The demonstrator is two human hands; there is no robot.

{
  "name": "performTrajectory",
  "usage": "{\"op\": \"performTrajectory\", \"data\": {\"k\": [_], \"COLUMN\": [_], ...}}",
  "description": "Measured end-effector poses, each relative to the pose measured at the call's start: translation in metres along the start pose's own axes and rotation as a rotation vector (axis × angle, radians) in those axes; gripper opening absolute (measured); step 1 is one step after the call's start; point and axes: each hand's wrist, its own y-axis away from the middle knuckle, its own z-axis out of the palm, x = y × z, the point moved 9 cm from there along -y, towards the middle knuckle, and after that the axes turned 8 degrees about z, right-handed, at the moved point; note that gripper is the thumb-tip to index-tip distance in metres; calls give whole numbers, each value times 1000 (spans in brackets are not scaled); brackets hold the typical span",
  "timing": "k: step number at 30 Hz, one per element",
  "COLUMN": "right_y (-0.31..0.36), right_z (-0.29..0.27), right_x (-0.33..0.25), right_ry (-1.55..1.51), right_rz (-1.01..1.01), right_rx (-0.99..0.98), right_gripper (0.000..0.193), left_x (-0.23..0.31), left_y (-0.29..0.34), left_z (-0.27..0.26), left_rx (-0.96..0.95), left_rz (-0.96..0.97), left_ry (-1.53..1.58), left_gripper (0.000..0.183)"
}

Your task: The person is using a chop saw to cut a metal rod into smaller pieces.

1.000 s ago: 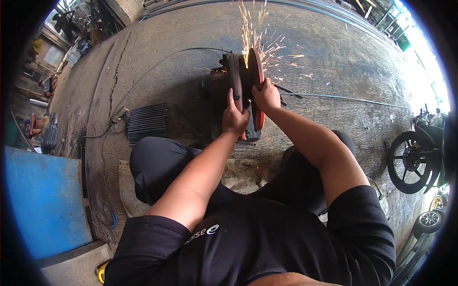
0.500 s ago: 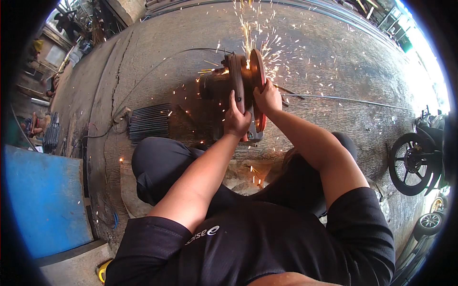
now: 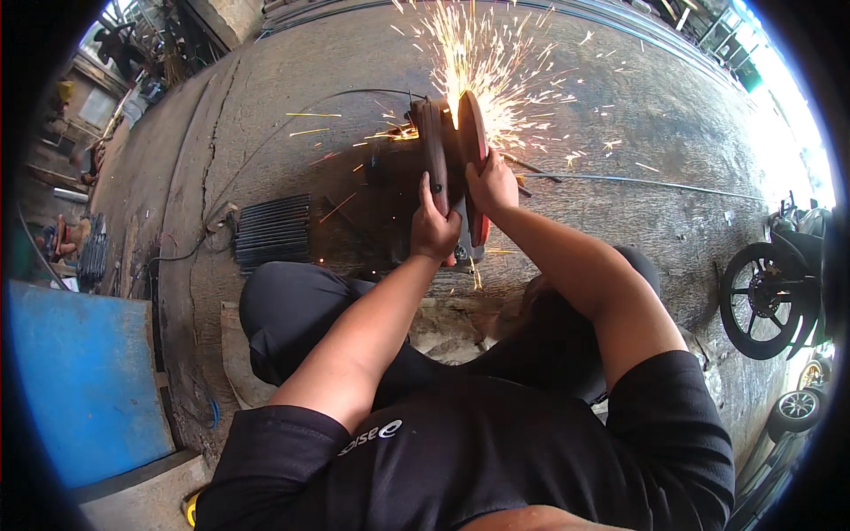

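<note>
A dark motor-driven cut-off saw (image 3: 394, 168) sits on the ground between my bent legs. A dense fan of bright sparks (image 3: 474, 75) shoots from it, away from me. My left hand (image 3: 434, 232) wraps round the near end of its dark brown curved guard (image 3: 431, 133), one finger stretched along it. My right hand (image 3: 493, 188) grips the side of a red-edged round disc-like part (image 3: 474, 133) just right of the guard. A long thin metal rod (image 3: 655, 183) runs in from the right toward the saw, its end hidden. Where the sparks start is hidden too.
A row of short dark rods (image 3: 273, 232) lies left of the saw, near a cable (image 3: 181, 257). A blue panel (image 3: 88, 380) stands at far left. A motorcycle wheel (image 3: 760, 303) is at right. Long bars (image 3: 611, 19) lie along the far edge.
The spark spray has grown much thicker and wider. My hands and the parts they hold have shifted very slightly left. Both grips stay the same.
</note>
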Motion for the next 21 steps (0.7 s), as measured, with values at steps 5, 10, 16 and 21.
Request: {"op": "performTrajectory", "data": {"k": [5,10,16,21], "right_y": [-1,1,-1,-3], "right_z": [4,0,1,8], "right_x": [-3,-2,-2,1], "right_ry": [4,25,25,24], "right_rz": [-34,-31,-26,-13], "right_rx": [-29,-27,-53,-79], "right_gripper": [41,42,41,43], "left_x": [-2,-6,-1,-1], "left_y": [-1,0,1,3], "left_z": [-1,3,2,2], "left_rx": [-3,-6,-6,-87], "left_rz": [13,7,44,-29], "left_ry": [7,-36,-4,-56], "left_gripper": [80,80,79,80]}}
